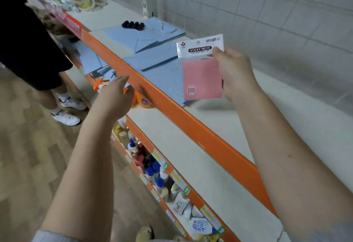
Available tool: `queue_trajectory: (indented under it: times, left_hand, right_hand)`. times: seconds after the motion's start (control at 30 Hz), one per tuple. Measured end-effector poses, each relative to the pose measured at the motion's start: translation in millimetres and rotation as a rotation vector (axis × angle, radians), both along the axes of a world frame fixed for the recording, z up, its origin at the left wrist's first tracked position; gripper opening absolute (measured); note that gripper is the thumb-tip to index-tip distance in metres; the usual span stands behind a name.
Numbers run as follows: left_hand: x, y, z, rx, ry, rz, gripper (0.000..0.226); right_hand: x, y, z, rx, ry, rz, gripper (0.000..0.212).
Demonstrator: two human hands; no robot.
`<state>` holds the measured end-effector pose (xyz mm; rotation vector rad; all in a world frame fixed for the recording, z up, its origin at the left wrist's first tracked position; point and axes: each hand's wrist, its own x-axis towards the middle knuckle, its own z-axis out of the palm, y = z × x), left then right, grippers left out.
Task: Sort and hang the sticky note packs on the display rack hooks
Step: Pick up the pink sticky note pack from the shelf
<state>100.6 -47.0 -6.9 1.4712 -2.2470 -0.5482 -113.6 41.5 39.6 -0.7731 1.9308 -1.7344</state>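
Above shelf: right hand pinches pink sticky-note pack.

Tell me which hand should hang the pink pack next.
Right, probably. The right hand already pinches the pink sticky note pack by its edge, hang hole facing up. The left hand holds nothing and reaches down by the orange shelf edge.

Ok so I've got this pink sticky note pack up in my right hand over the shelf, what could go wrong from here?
1. Your right hand holds the pink sticky note pack only along its right edge, so it could slip or swing as you aim its hang hole.
2. No hook shows near the pack, so you may need a long reach along the grid wall.
3. Your left hand sits at the orange shelf edge, near the spray bottle below; it might knock it.
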Motion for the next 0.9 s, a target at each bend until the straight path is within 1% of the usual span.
queue_trajectory:
  times: [0.07,0.2,0.3,0.43,0.6,0.7,0.8,0.9]
  left_hand:
    - [32.7,-8.7,-8.0,0.061,-0.022,0.068,0.044]
    - [98.8,-18.4,-16.1,0.092,-0.048,0.212,0.044]
    - [149.0,-25.8,-17.2,0.100,-0.008,0.319,0.040]
    - [234.1,-34.4,-25.5,0.135,-0.018,0.488,0.051]
    - [332.9,-20.4,-31.0,0.144,-0.025,0.699,0.051]
    - [396.0,6.4,-34.1,0.167,-0.026,0.900,0.050]
    - [451.9,47.9,-31.4,0.174,-0.035,1.131,0.050]
    - [492.7,98.5,-28.5,0.173,-0.046,1.335,0.047]
  right_hand:
    - [26.1,-19.4,-1.4,-0.028,0.003,0.072,0.030]
    - [89.2,-60.1,-1.9,-0.058,-0.031,0.223,0.050]
    - [147.1,-91.0,-10.0,-0.037,-0.025,0.345,0.032]
    - [229.2,-131.9,-22.3,-0.018,0.036,0.536,0.030]
    - [322.0,-156.7,-39.6,0.007,0.066,0.788,0.032]
    - [393.7,-164.5,-47.3,-0.008,0.097,0.996,0.028]
    - [467.7,-157.9,-51.7,-0.010,0.051,1.219,0.023]
    - [534.8,-142.3,-58.1,-0.007,0.030,1.390,0.019]
